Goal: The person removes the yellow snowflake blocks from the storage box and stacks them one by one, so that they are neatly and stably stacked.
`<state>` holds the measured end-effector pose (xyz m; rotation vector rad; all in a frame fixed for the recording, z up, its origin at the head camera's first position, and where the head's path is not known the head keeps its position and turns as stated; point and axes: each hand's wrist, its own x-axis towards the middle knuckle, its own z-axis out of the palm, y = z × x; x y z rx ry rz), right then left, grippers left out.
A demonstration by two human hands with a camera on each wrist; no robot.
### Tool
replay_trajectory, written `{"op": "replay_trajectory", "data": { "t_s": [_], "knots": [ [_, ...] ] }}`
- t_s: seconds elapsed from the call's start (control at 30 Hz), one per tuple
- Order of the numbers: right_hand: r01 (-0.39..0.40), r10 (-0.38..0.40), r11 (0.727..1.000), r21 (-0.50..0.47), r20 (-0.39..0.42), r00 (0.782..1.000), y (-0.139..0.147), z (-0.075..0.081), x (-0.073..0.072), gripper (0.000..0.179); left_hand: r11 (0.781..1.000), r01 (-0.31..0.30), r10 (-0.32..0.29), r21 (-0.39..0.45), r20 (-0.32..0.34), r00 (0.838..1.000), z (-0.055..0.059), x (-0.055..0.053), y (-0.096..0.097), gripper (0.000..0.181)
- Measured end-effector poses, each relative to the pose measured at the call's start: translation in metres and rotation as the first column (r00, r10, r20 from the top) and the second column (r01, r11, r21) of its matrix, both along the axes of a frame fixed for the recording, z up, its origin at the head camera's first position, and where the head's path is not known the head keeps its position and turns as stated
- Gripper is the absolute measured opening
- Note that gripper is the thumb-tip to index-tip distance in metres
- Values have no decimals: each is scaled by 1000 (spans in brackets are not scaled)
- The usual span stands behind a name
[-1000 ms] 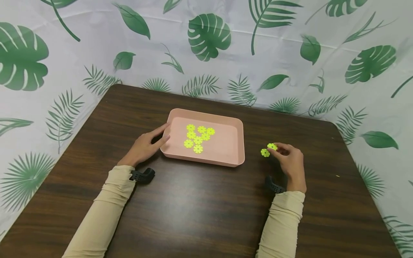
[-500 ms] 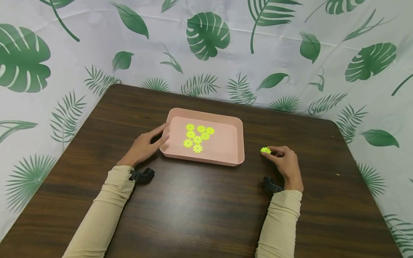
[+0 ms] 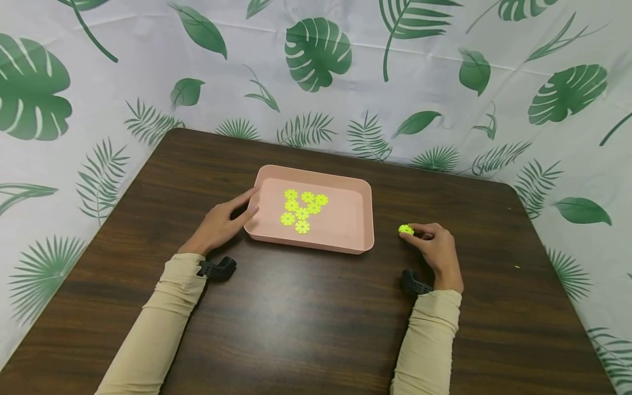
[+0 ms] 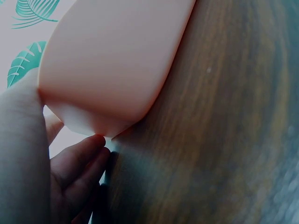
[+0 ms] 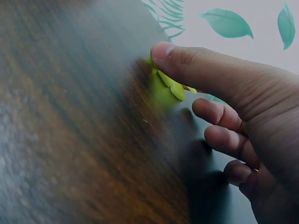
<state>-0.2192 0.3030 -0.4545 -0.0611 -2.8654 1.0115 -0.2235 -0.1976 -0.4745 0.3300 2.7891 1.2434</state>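
Note:
A shallow pink tray (image 3: 340,219) holds several flat yellow-green notched discs (image 3: 302,226), some overlapping. My left hand (image 3: 215,226) grips the tray's left side, the thumb over the rim and other fingers against the outer wall in the left wrist view. To the right of the tray, my right hand (image 3: 436,247) pinches a yellow-green notched disc (image 3: 406,230) between thumb and index finger, low over the table. In the right wrist view the thumb covers part of this disc (image 5: 174,87), and the remaining fingers curl loosely below.
The dark wood-grain table (image 3: 296,329) carries everything. Behind it hangs a white cloth (image 3: 237,60) printed with green leaves. A black wrist strap (image 3: 217,269) sits at the left sleeve, another wrist strap (image 3: 415,282) at the right. A tiny yellow speck (image 3: 517,266) lies far right.
My right hand has moved slightly left and down, bringing its disc over the spot where a second disc lay on the table. My left hand and the tray have stayed put.

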Motion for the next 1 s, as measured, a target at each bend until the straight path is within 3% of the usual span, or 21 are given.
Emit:
{"op": "replay_trajectory", "data": {
  "t_s": [0.7,1.0],
  "knots": [
    [-23,23,1000,-1,24,999,-2,2,0,52,1000,-4,5,-3,6,1000,0,0,0,68],
    [3,-12,996,-85,-94,995,-30,18,-5,51,1000,-1,1,1,8,1000,0,0,0,68]
  ]
}}
